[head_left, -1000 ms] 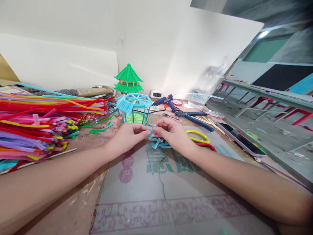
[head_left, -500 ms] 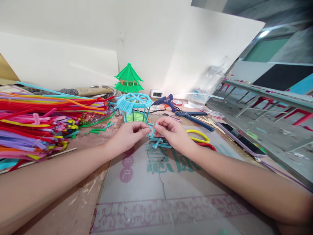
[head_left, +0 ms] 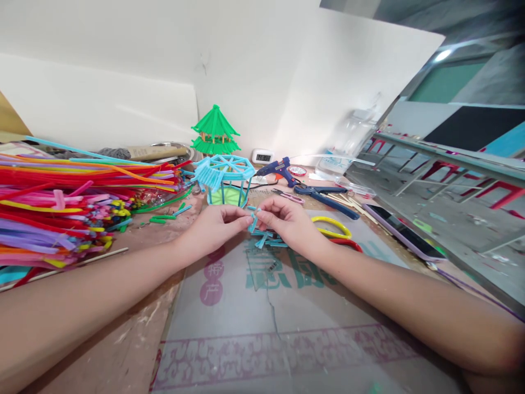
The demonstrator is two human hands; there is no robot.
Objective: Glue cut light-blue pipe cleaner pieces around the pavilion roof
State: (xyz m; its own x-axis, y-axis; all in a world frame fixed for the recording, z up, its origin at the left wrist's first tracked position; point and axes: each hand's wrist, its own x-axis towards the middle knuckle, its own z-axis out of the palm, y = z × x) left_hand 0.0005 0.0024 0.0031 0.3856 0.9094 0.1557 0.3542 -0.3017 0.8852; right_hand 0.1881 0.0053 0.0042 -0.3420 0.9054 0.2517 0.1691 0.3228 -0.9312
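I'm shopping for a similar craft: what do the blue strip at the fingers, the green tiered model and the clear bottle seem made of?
Blue strip: probably chenille stem, matte, soft-edged.
Green tiered model: seemingly similar stems, matte, laid in ridged rows.
Clear bottle: likely plastic, glossy and see-through; glass remains possible.

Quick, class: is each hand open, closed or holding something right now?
Left hand: closed in a pinch at the blue strip; whether it grips it cannot be told.
Right hand: closed, holding the blue strip.
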